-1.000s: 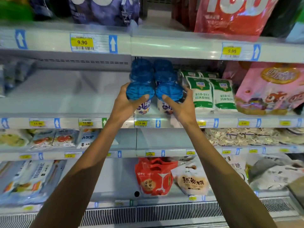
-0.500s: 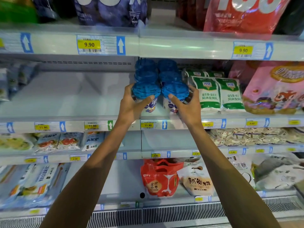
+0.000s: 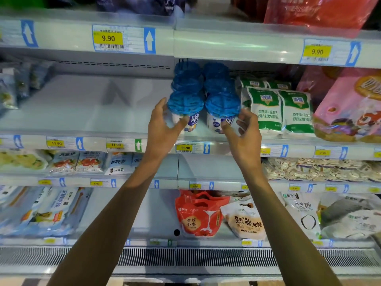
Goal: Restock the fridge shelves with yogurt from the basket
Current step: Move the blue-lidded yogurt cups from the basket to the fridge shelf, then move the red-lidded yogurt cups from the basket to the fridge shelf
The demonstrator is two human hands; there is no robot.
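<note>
**Both hands at the front pair of yogurt cups**

Two rows of blue-lidded cups run back into the shelf (image 3: 86,129), their long axes upright. The left hand (image 3: 162,126) grips the left front cup (image 3: 185,106), thumb across its front. The right hand (image 3: 245,133) sits just right of the right front cup (image 3: 222,106), thumb on it and fingers curled beside it; whether it clamps I cannot tell. Each cup lies straight ahead of its own hand. The basket is out of view.

The price tag (image 3: 185,148) beneath reads "11.90". The green pouches (image 3: 266,108) alongside read "风味发酵乳".
</note>
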